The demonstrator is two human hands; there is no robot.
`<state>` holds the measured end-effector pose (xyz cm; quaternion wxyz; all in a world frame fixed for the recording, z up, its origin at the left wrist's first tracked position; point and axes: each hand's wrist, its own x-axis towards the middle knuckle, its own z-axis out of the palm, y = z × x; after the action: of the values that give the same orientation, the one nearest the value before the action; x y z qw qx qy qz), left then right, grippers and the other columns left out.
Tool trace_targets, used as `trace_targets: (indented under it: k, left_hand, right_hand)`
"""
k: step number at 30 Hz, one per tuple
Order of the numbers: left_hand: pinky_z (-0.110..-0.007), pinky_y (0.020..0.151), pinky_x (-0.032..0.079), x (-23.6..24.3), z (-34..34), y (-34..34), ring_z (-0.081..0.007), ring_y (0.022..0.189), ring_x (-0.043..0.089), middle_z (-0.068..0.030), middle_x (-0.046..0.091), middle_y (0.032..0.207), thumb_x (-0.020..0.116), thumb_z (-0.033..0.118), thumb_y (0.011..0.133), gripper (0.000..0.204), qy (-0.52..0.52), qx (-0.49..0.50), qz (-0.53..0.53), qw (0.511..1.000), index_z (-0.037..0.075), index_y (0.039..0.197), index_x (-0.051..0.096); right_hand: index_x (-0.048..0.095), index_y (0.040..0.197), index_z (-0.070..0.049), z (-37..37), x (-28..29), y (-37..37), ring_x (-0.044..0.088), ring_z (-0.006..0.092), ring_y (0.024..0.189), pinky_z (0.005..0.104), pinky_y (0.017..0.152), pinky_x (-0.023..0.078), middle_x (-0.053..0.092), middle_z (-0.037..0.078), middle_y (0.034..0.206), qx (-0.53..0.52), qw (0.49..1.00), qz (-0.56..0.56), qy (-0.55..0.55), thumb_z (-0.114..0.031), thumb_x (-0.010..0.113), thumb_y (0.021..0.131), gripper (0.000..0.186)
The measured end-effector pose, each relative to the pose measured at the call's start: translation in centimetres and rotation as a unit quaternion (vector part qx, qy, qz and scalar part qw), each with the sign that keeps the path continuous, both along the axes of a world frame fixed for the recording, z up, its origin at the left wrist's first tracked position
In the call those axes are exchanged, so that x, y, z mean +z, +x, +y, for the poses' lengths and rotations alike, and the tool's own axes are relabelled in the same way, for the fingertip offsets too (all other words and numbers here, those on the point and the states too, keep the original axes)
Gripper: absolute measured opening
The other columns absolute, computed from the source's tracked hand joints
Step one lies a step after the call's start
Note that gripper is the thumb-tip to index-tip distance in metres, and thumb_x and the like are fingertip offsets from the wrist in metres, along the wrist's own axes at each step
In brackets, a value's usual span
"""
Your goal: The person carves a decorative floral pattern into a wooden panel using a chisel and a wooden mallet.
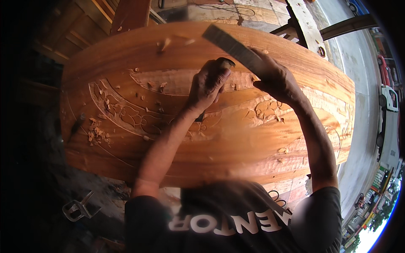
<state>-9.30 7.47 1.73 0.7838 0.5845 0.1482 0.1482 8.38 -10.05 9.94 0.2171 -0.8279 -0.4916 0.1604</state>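
A large reddish-brown wooden slab (202, 162) lies in front of me, with curving leaf-like patterns and textured hollows carved into its surface. My left hand (207, 86) is wrapped round the upright handle of a carving chisel (226, 63). Part of its dark blade shows below the fist, near the carved band at the slab's middle; whether the tip touches the wood is hidden. In my right hand (278, 80) is a flat, dark wooden bar (231, 46), gripped at one end. The bar slants up and left, its far end beyond the chisel handle, and looks raised above the slab.
Curled wood shavings (99, 134) are heaped on the slab's left, with more scattered across it. A dark beam (130, 17) and a pale plank (307, 29) stand beyond its far edge. A stool-like frame (79, 208) is at lower left; a white truck (389, 99) stands right, across the pavement.
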Motion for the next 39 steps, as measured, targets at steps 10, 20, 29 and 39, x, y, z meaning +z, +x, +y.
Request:
trace_targets:
  k: [10,20,29,39]
  left_hand:
    - [-0.022,0.038,0.032,4.3,2.3,-4.3,-0.0043,0.042,0.041,0.0016,0.053,0.065,0.054,0.053,0.110,0.052,-0.039,-0.168,-0.079,0.982,0.006,0.129,0.060]
    - [-0.037,0.074,0.067,1.3,0.6,-14.3,-0.0257,0.088,0.080,-0.0160,0.078,0.107,0.087,0.024,0.090,0.065,0.532,-0.008,0.073,0.843,0.008,0.144,0.056]
    - [-0.043,0.105,0.057,0.9,-1.0,-19.0,-0.0356,0.127,0.067,-0.0108,0.051,0.162,0.087,0.020,0.084,0.068,0.548,-0.185,0.107,0.809,0.008,0.146,0.061]
    - [-0.046,0.104,0.056,4.2,-5.0,-23.5,-0.0397,0.125,0.066,-0.0146,0.051,0.161,0.083,0.031,0.088,0.070,0.563,-0.219,0.187,0.775,0.007,0.148,0.057]
  right_hand:
    - [0.040,0.162,-0.010,-9.6,-1.2,-9.4,0.062,0.0244,0.132,0.0392,0.108,0.050,0.062,0.015,0.147,-0.199,0.972,0.117,0.052,-0.009,0.091,0.078,0.098]
    - [0.055,0.135,-0.001,-20.4,-12.1,-24.3,0.063,0.0168,0.095,0.0331,0.091,0.051,0.067,0.006,0.102,-0.547,0.752,0.018,0.368,-0.014,0.081,0.091,0.053]
    - [0.061,0.111,-0.007,-20.0,-10.6,-23.4,0.055,0.0081,0.075,0.0247,0.066,0.044,0.060,-0.002,0.087,-0.593,0.667,0.204,0.403,-0.020,0.078,0.093,0.028]
    - [0.059,0.105,-0.005,-19.9,-8.5,-23.7,0.055,0.0105,0.068,0.0270,0.061,0.045,0.059,-0.001,0.080,-0.563,0.647,0.182,0.481,-0.018,0.079,0.090,0.028]
